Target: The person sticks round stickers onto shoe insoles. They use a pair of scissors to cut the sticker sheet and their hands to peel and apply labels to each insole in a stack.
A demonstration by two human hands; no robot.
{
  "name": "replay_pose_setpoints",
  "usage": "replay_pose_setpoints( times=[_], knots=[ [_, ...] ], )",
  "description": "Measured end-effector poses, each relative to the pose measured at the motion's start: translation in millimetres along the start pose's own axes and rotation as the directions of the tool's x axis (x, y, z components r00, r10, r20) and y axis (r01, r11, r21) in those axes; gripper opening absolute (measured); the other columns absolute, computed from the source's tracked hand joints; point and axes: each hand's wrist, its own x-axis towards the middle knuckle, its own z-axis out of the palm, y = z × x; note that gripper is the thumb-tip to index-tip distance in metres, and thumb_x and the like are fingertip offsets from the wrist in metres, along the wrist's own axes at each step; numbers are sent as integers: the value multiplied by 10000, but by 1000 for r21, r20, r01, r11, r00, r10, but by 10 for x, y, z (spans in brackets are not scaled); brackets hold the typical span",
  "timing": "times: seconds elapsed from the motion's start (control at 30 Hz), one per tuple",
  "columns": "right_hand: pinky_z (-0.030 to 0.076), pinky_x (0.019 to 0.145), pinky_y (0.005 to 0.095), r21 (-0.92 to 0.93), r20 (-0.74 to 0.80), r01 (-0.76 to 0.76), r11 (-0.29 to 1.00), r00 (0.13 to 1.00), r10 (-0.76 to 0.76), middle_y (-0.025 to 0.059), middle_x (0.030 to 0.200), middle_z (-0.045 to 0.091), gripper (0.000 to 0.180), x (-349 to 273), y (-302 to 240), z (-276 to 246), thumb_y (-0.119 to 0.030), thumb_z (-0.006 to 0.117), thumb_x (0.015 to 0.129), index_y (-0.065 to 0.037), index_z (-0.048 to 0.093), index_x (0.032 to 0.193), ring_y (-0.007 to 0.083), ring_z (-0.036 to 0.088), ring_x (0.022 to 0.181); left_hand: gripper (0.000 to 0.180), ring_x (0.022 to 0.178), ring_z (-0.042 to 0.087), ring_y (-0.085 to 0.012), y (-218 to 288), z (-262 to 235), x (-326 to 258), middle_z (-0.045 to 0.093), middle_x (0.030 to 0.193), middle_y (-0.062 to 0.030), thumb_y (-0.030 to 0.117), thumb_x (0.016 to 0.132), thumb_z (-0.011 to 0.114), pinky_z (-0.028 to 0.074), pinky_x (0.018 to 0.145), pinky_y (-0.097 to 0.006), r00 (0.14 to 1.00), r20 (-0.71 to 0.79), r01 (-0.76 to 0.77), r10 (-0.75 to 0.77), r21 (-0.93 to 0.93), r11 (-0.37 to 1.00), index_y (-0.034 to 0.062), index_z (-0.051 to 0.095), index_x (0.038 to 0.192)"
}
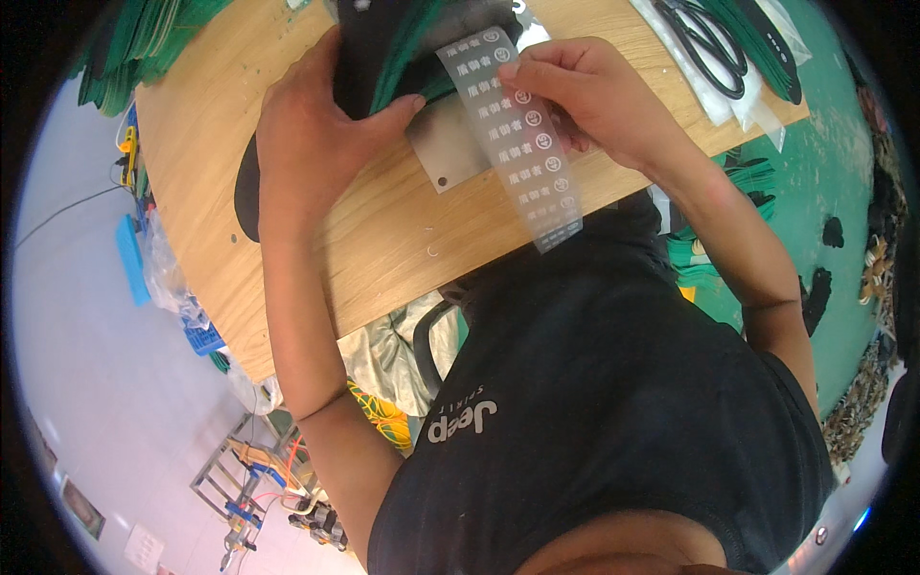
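My left hand [311, 125] is wrapped round a black piece with green edges [383, 57], which looks like a stack of insoles, at the table's far side. Its thumb lies on the near side; its fingers are partly hidden. My right hand [585, 91] pinches a clear strip of white-printed labels [522, 144] by its right edge. The strip hangs down past the table's near edge. Partly under it lies a shiny metal plate [446, 149] with a small hole in one corner. Another black insole [247, 192] lies beside my left forearm.
The wooden table [211, 249] bears green sheets [144, 48] stacked at its far left corner. On the far right are a coiled black cable [709, 48] on plastic bags and more insoles [767, 48]. Green-edged pieces [747, 192] are stacked below the table's right side.
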Motion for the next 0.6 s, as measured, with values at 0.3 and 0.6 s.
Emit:
replay_pose_setpoints(
  times=[0.3, 0.6],
  knots=[
    [457, 544, 208, 363, -162, 144, 921, 983, -89, 23, 776, 650, 229, -53, 236, -386, -226, 563, 963, -16, 648, 932, 66, 588, 623, 565, 814, 639, -334, 73, -85, -35, 674, 861, -165, 319, 653, 793, 507, 746, -391, 989, 78, 127, -123, -53, 990, 56, 646, 1131],
    [474, 523, 199, 298, 85, -4, 954, 996, -23, 39, 757, 654, 253, 162, 129, -296, -245, 522, 984, -31, 623, 894, 81, 600, 605, 224, 756, 611, -132, -183, -173, -106, 666, 819, -55, 61, 739, 663, 477, 699, -266, 871, -249, 191, -424, -624, 758, -32, 649, 943]
  ],
)
